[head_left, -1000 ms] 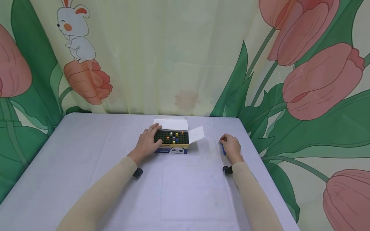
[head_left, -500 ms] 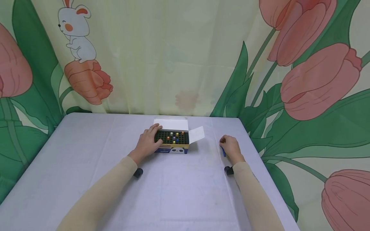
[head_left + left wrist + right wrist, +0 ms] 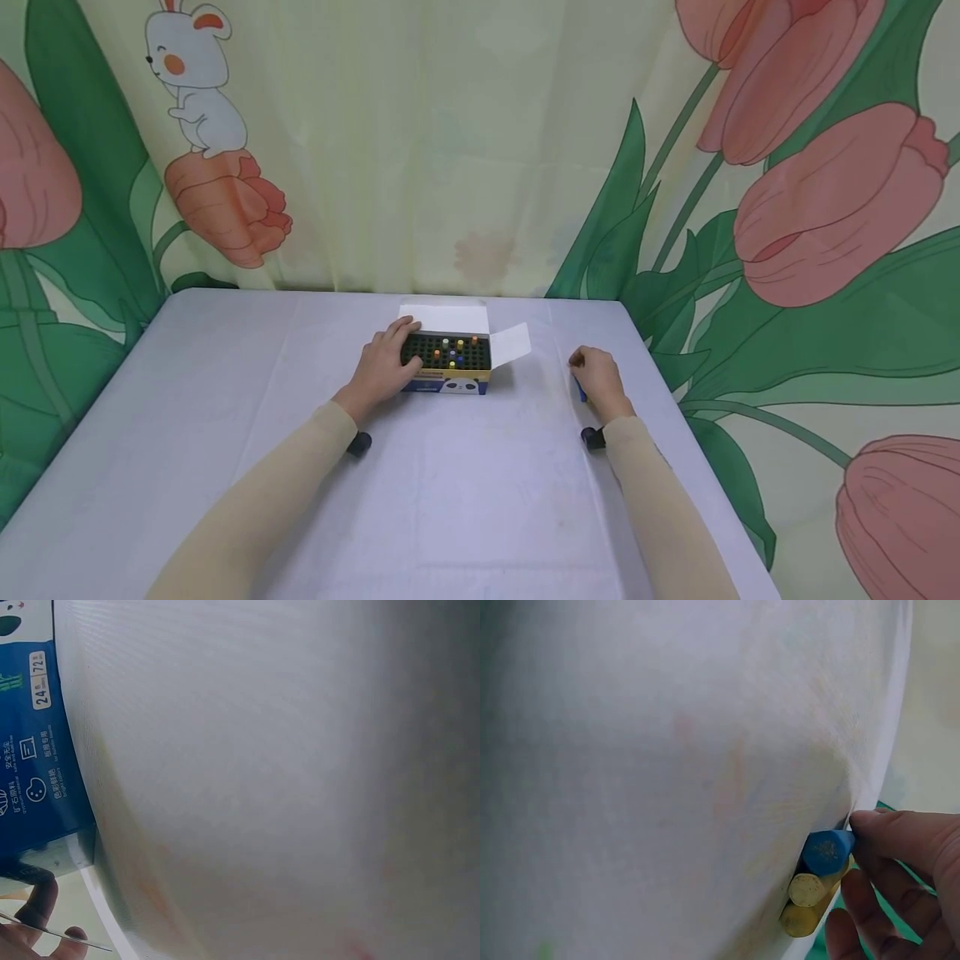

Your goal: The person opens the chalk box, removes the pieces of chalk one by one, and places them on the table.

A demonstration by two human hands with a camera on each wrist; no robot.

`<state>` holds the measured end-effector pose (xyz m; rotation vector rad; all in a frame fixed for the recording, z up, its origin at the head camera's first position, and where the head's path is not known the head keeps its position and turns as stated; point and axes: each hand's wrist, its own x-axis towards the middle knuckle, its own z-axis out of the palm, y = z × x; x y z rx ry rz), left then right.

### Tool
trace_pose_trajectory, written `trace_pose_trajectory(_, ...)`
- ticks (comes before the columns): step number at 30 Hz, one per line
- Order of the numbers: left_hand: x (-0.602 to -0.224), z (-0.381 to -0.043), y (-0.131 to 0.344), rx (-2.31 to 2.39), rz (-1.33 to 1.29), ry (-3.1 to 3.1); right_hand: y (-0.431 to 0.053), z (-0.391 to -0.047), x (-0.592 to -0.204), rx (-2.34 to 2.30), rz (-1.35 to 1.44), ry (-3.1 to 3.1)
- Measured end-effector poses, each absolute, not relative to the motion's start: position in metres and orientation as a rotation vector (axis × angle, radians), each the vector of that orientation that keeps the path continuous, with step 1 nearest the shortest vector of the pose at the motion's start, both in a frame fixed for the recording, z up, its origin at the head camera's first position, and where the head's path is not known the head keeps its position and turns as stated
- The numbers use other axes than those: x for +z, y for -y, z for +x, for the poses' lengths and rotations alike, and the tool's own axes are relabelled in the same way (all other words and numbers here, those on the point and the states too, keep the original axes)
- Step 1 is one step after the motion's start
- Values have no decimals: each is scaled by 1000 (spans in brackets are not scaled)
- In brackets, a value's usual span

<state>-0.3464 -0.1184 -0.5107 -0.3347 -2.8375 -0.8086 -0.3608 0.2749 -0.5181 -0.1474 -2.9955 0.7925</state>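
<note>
A chalk box [image 3: 463, 385] with a panda on its front stands at the far middle of the table. Its black holed insert holds several coloured chalks. My left hand [image 3: 378, 367] grips the left end of the box, thumb at the front edge and fingers toward the back. To the right, my right hand [image 3: 598, 379] pinches a blue chalk [image 3: 828, 852] low at the tabletop. Two yellowish chalks, a paler one [image 3: 807, 890] and a darker one [image 3: 800, 919], lie right beside the blue one. The fingers partly hide the chalks' far ends.
The box's white lid [image 3: 444, 317] is folded back, and a white side flap [image 3: 512, 344] sticks out to the right. A white cloth [image 3: 480, 500] covers the table. Behind its far edge hangs a printed curtain [image 3: 420, 167].
My left hand stays on the box. My right hand shifts only slightly, with its fingers at the blue chalk; a bit of yellow now shows beside that chalk in the head view.
</note>
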Motion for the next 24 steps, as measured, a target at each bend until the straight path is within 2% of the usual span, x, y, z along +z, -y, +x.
trace_pose_trajectory(9,-510,-347,117,-820,-346,2836,-268,-364,-506,839,-121,2894)
trace_pose_trajectory(24,-514,-347,120,-828,-365,2812,-207,-358,-442,962,158,2506)
